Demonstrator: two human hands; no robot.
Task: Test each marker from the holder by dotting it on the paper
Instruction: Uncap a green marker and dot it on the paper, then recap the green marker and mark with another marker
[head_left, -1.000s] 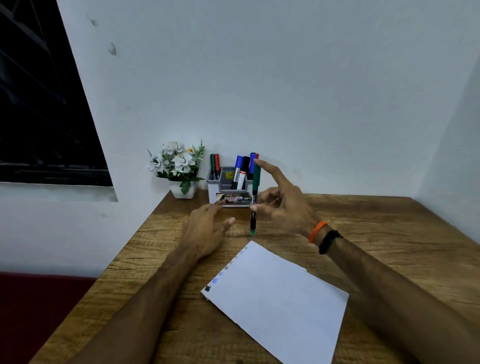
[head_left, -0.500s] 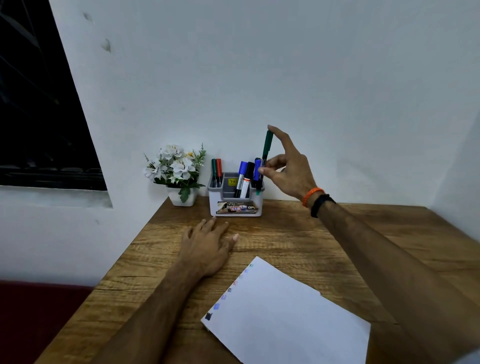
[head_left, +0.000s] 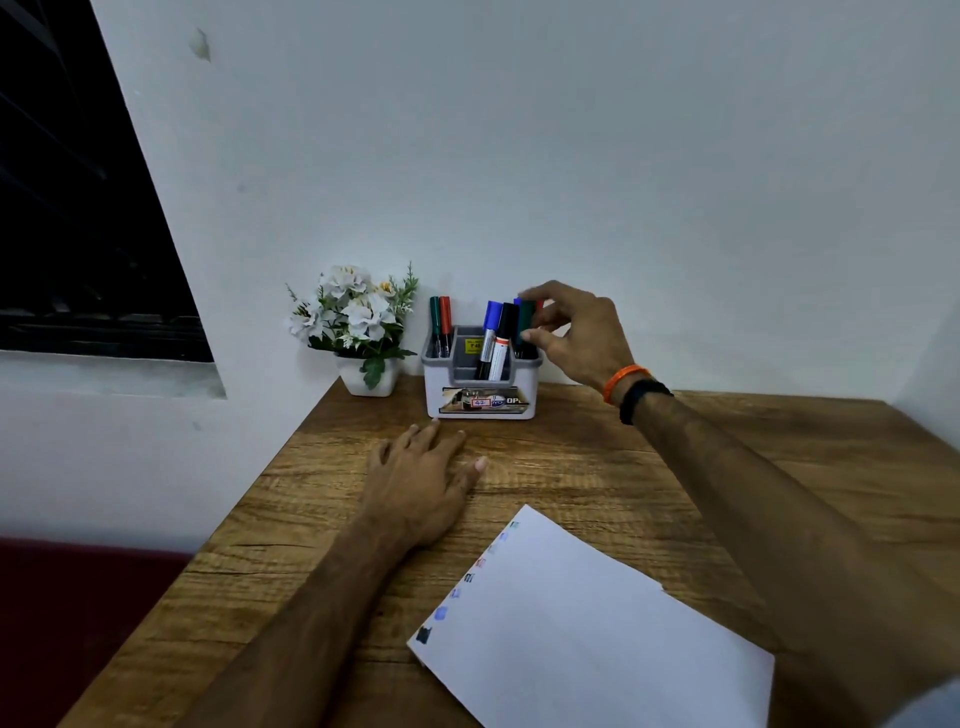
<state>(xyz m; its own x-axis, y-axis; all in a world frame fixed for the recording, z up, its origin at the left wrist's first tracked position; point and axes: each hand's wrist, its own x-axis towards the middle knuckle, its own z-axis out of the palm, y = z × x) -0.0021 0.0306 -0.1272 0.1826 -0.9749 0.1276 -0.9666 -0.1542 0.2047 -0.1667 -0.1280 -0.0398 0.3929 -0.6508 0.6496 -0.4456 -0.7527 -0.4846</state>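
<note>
A grey marker holder (head_left: 480, 387) stands at the table's back edge against the wall, with several markers upright in it. My right hand (head_left: 576, 332) reaches over its right compartment and pinches the top of a green marker (head_left: 527, 317) that stands inside the holder. My left hand (head_left: 421, 480) lies flat on the wooden table in front of the holder, fingers spread. A white sheet of paper (head_left: 587, 634) lies near me, with a row of coloured dots along its left edge (head_left: 470, 577).
A small white pot of white flowers (head_left: 358, 327) stands left of the holder. A dark window (head_left: 78, 208) is on the left wall. The wooden table (head_left: 597, 467) ends at a left edge beside a dark red floor.
My right hand carried the green marker up from the table, over the holder, and lowered it into the right compartment. My left hand stayed flat on the table.
</note>
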